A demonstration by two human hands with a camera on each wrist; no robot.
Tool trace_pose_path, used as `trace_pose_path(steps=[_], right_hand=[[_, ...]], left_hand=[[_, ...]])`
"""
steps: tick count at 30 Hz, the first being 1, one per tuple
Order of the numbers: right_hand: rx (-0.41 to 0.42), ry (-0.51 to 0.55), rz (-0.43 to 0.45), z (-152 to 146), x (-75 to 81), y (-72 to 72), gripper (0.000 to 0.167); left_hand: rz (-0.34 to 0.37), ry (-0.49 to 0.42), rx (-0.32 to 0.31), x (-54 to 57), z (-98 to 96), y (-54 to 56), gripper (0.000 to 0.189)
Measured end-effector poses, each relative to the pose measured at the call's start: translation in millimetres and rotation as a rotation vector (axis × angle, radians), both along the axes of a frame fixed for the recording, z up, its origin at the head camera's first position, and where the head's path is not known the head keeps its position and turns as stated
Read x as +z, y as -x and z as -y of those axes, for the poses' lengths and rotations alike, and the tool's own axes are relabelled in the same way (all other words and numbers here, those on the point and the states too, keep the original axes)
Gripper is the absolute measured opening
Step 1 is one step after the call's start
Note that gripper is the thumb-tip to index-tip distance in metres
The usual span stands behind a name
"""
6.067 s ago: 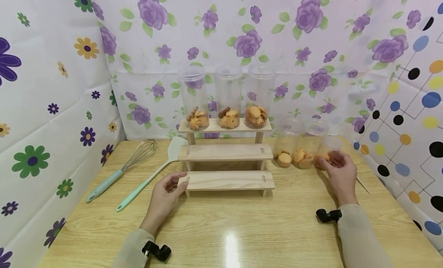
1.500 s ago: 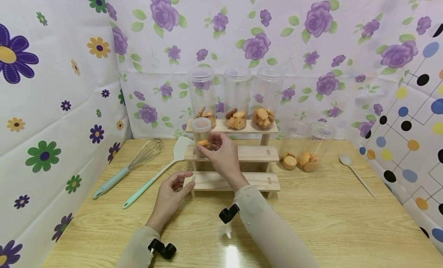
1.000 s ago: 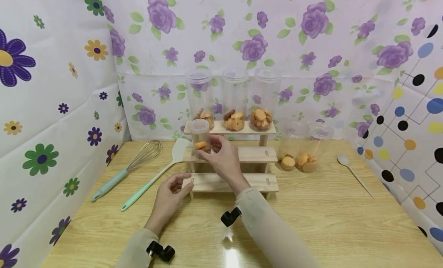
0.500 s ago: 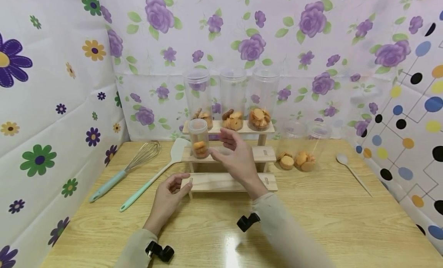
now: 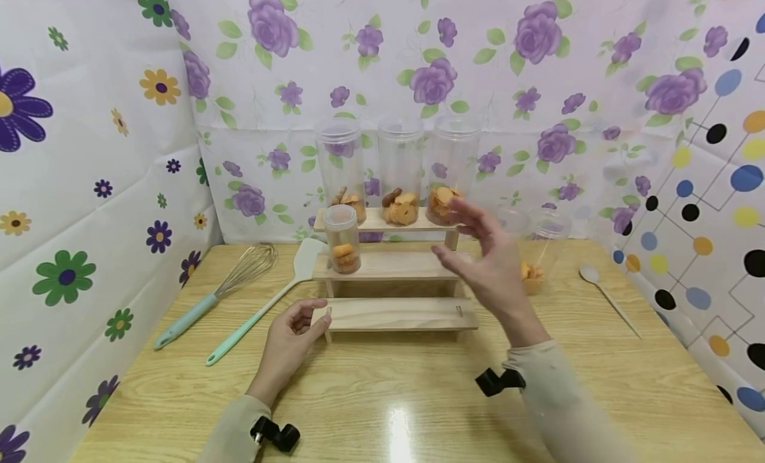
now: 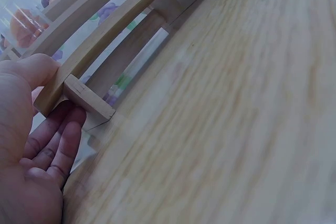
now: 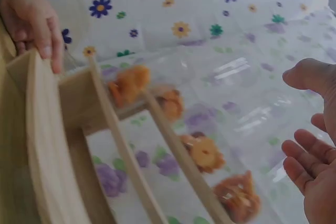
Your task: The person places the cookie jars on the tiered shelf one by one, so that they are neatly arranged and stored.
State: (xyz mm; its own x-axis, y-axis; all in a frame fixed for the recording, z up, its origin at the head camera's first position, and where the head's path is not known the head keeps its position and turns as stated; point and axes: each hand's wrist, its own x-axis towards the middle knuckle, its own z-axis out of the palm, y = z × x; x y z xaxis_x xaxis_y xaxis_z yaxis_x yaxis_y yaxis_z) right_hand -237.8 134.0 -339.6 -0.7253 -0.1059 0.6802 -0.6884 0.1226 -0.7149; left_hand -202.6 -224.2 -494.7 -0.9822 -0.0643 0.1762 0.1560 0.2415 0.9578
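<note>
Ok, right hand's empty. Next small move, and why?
Probably reach the right hand to the rightmost cookie jar on the table and grip it. The middle shelf has room right of the small cookie jar, and the left hand holds the bottom shelf's left end.

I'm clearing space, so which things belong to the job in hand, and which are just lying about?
Likely in the job:
wooden rack, held by the left hand
small jar on the middle shelf
three tall jars on top
two jars beside the rack

Likely lying about:
whisk
spatula
spoon
</note>
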Motion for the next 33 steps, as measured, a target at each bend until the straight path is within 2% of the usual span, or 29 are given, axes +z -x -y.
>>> trace_pose_path(steps=[7, 9, 11, 16, 20, 26, 29, 33], right_hand=[[-0.027, 0.214, -0.122, -54, 11.7, -1.0, 0.067], [-0.046, 0.236, -0.135, -70, 12.3, -0.3, 0.072], [-0.099, 0.214, -0.123, -87, 11.9, 1.2, 0.077], [-0.24, 0.116, -0.044, -120, 6.9, 8.6, 0.092], [-0.279, 0.087, 0.016, -136, -1.3, 14.1, 0.102], [-0.377, -0.032, 0.156, -156, -21.1, 21.6, 0.109], [-0.401, -0.061, 0.228, -168, -33.4, 26.6, 0.112], [-0.386, -0.037, 0.294, -181, -53.0, 33.8, 0.112]], left_hand=[[0.0, 0.003, 0.002, -0.7, 1.7, -0.2, 0.033], [-0.001, 0.003, -0.001, -0.9, 1.7, -0.3, 0.033], [-0.002, 0.002, -0.005, -1.0, 1.7, -0.1, 0.034], [-0.012, 0.004, -0.008, 0.4, 0.5, 0.9, 0.034], [-0.015, 0.002, -0.001, 1.3, 0.1, 1.3, 0.032], [-0.004, 0.001, -0.002, 1.5, 0.3, -0.6, 0.033], [0.001, 0.003, -0.001, 0.8, 0.3, -1.0, 0.034], [0.007, -0.002, 0.0, 0.7, -0.1, -1.3, 0.034]])
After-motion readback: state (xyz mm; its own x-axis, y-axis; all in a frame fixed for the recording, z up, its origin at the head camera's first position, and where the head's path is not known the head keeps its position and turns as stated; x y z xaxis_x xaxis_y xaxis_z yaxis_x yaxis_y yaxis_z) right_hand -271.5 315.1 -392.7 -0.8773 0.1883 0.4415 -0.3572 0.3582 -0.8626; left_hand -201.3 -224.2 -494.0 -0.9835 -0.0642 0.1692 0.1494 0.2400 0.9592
